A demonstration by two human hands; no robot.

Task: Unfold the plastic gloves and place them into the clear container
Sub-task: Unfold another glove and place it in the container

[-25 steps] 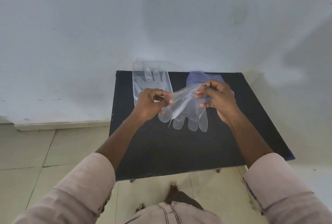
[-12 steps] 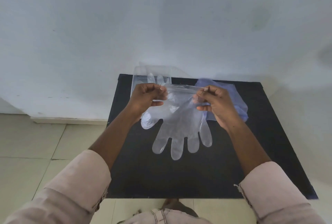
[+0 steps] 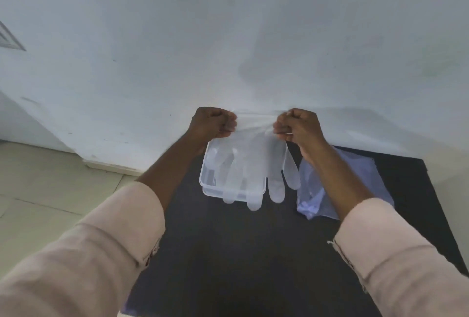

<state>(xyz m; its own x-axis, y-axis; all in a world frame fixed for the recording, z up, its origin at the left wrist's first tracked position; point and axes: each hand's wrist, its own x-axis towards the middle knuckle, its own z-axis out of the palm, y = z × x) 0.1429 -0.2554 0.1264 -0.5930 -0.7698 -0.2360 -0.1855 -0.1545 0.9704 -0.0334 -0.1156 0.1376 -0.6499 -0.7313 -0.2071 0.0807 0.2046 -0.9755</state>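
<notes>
A clear plastic glove (image 3: 256,164) hangs fully spread, fingers pointing down toward me. My left hand (image 3: 213,123) pinches one corner of its cuff and my right hand (image 3: 297,125) pinches the other, both raised in front of the white wall. The glove hangs over the clear container (image 3: 206,182), which stands on the black table (image 3: 241,253) near its far left corner. Another glove seems to lie inside the container, though I cannot tell how it lies. A bluish plastic bag of folded gloves (image 3: 355,184) rests to the right of the container, partly behind my right forearm.
The white wall (image 3: 228,37) rises directly behind the table. Beige tiled floor (image 3: 38,189) lies to the left of the table. My pale pink sleeves fill the lower corners of the view.
Both hands have lifted the glove higher and carried it back over the container. The glove is stretched wider between them than before.
</notes>
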